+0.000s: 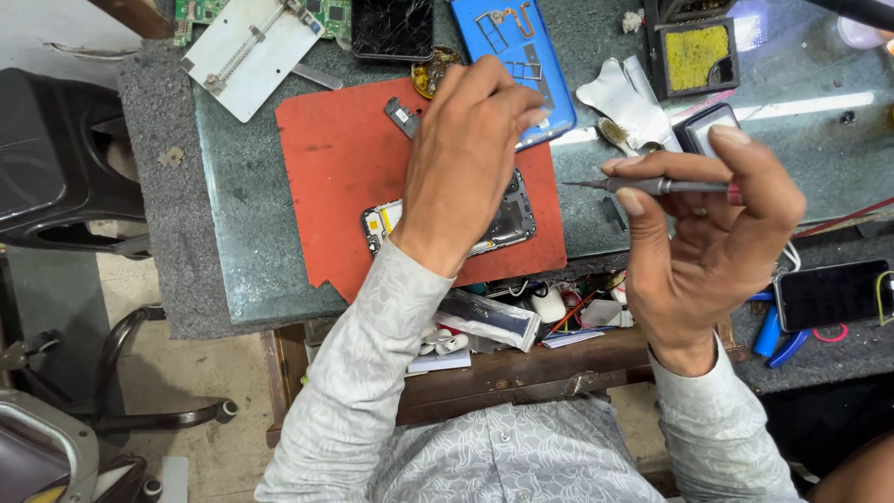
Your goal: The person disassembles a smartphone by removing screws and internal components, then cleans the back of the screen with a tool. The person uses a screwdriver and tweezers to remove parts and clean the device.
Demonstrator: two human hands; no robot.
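Your left hand (466, 158) sits at the centre of the frame, palm down, fingers curled together and pressing onto an opened phone (507, 224). Only the phone's ends show past your wrist and knuckles: a pale end with yellow parts at the left, dark inner parts at the right. The grip looks meant to keep the phone from sliding.

Your right hand (708, 224) is raised at the right of the frame, clear of the bench. Its thumb and fingertips pinch a slim grey screwdriver (652, 185) held level, its fine tip pointing left toward the phone but well apart from it. The pinch near the back end suits turning the tool between the fingers.

The phone lies on a red work mat (335, 177), which gives small parts a plain backing. A small dark part (403, 116) rests on the mat just above your left hand. Beyond your fingertips, at the top centre, lies a blue phone back cover (535, 47), set aside face down. A metal holding jig (250, 51) sits at the upper left, a yellow sponge in a black tray (696, 54) at the upper right. Another dark phone (832, 293) lies at the right edge. An open drawer of clutter (521, 326) hangs under the bench edge, near your sleeves.
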